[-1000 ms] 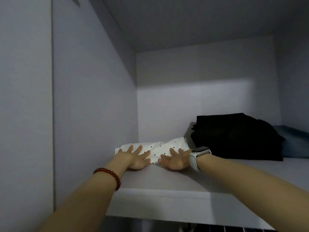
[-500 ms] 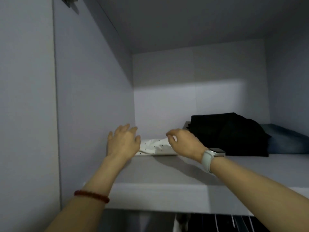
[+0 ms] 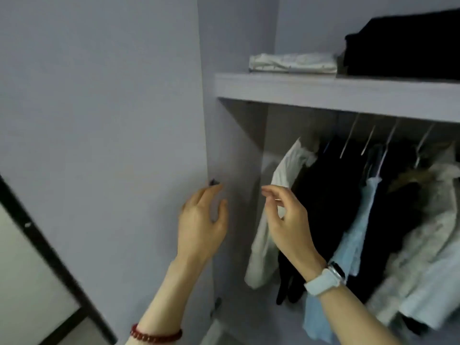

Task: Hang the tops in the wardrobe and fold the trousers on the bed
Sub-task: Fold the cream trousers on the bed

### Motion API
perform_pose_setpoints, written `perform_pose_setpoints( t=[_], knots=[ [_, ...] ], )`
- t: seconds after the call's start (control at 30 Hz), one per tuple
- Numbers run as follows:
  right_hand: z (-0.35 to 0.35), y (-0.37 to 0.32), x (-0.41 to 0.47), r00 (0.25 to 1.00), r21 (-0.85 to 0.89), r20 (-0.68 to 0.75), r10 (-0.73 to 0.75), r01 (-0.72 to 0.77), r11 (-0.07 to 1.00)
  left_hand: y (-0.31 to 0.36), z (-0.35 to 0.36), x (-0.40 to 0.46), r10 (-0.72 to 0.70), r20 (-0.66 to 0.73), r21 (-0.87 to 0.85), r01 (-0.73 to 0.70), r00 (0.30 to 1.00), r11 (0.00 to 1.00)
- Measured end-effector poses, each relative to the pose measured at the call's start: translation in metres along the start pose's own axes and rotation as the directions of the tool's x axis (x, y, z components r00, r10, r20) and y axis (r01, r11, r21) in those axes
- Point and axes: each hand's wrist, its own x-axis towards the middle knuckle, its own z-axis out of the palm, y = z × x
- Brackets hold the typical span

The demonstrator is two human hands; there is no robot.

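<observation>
A folded white dotted garment [image 3: 293, 63] lies on the wardrobe's upper shelf [image 3: 323, 92], next to a folded black pile [image 3: 403, 43]. Below the shelf, several tops hang on hangers: a white one [image 3: 276, 195], black ones [image 3: 331, 195], a pale blue one [image 3: 353, 235] and a light patterned one [image 3: 428, 245]. My left hand [image 3: 201, 222] hovers with relaxed fingers in front of the wardrobe's left side panel, holding nothing. My right hand [image 3: 288, 220] is raised in front of the hanging white top, fingers loosely bent and empty.
The lilac wardrobe door or side panel [image 3: 104, 145] fills the left half of the view, with a small dark fitting [image 3: 214, 182] at its edge. A dark-framed light panel [image 3: 29, 270] sits at the lower left.
Both hands have left the dotted garment on the shelf and dropped to the hanging section. My view has tilted down from the shelf to the hanging clothes.
</observation>
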Motion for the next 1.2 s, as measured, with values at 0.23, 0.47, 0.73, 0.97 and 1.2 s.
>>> perform_pose_setpoints(
  t=[0.23, 0.47, 0.73, 0.97, 1.2],
  knots=[
    [0.086, -0.016, -0.161, 0.903, 0.062, 0.354, 0.242, -0.281, 0.958, -0.066, -0.1, -0.184, -0.47, 0.001, 0.142, 0.465, 0.883, 0.874],
    [0.225, -0.1, -0.253, 0.575, 0.126, 0.813, 0.089, -0.323, 0.938, -0.133, -0.232, -0.299, -0.737, -0.321, 0.148, 0.8, 0.595, 0.581],
    [0.423, -0.222, -0.32, 0.143, 0.195, 0.977, -0.159, -0.281, 0.94, -0.208, -0.4, -0.387, -0.757, -0.637, -0.135, 0.946, 0.145, 0.295],
    [0.56, -0.355, -0.368, -0.249, 0.297, 0.914, -0.321, -0.131, 0.946, -0.252, -0.552, -0.437, -0.612, -0.786, -0.23, 0.959, -0.083, 0.165],
    [0.68, -0.421, -0.414, -0.534, 0.416, 0.776, -0.335, 0.036, 0.908, -0.303, -0.628, -0.481, -0.531, -0.796, -0.347, 0.938, -0.291, 0.007]
  ],
)
